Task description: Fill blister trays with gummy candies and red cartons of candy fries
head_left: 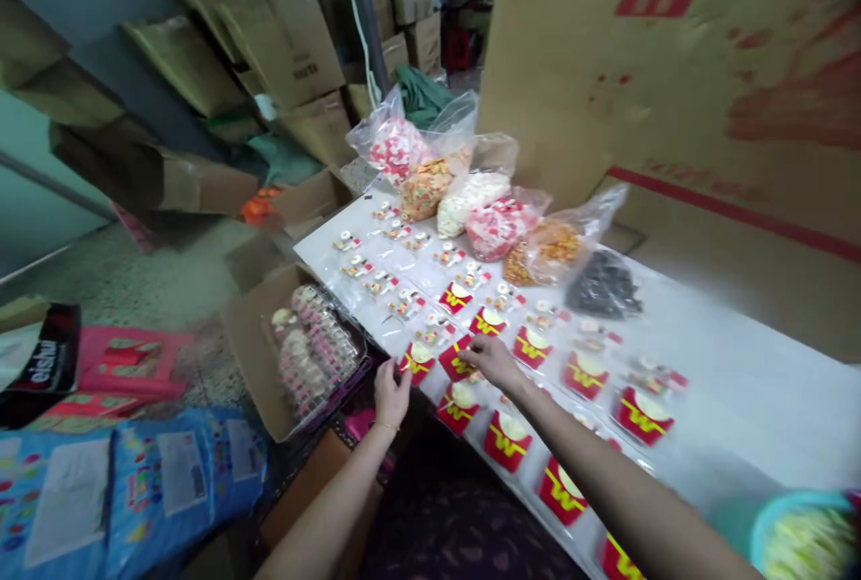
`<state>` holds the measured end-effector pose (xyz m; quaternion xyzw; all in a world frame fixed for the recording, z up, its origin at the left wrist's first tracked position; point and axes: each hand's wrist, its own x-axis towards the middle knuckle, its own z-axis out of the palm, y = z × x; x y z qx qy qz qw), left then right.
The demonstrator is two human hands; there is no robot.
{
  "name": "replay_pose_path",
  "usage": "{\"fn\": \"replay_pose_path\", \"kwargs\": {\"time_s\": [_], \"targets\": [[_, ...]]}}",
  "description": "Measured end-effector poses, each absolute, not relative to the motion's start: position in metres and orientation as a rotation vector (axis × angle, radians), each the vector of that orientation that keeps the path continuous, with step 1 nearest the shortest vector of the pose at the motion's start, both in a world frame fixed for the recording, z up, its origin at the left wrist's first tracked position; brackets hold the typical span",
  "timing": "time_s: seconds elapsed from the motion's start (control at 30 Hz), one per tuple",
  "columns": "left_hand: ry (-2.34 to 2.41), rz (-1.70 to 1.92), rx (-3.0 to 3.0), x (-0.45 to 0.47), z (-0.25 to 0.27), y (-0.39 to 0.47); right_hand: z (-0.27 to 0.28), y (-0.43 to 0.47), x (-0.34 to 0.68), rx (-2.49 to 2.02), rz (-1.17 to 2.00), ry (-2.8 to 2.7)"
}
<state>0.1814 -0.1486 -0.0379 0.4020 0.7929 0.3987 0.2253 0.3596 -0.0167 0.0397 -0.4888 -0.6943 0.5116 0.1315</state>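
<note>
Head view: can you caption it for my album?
Two hands at red packets, plastic bags behind, on a white table.

At least eleven red packets (508, 447) show. There are five clear bags (498, 226), one tub (759, 533), one left hand (392, 393), one right hand (494, 361).

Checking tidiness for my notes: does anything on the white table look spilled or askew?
Nothing stands out. The red pieces and small packets lie in rough rows on the white table, the clear bags are grouped behind them, and no spill shows. Blur could hide small damage.
</note>
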Motion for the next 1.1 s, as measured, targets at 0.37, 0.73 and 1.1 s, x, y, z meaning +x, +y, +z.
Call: {"fn": "replay_pose_path", "kwargs": {"time_s": [0.37, 0.73, 1.1], "targets": [[2.218, 1.064, 0.613, 0.098, -0.101, -0.112, -0.029, 0.015, 0.146, -1.534, 0.987, -2.767], [2.424, 0.827, 0.967, 0.097, -0.081, -0.110, -0.037, 0.027, 0.182, -1.191, 1.163, -2.810], [2.269, 0.380, 1.656, 0.092, -0.084, -0.071, 0.031, -0.029, 0.352, -1.133, 1.320, -2.269]]}}
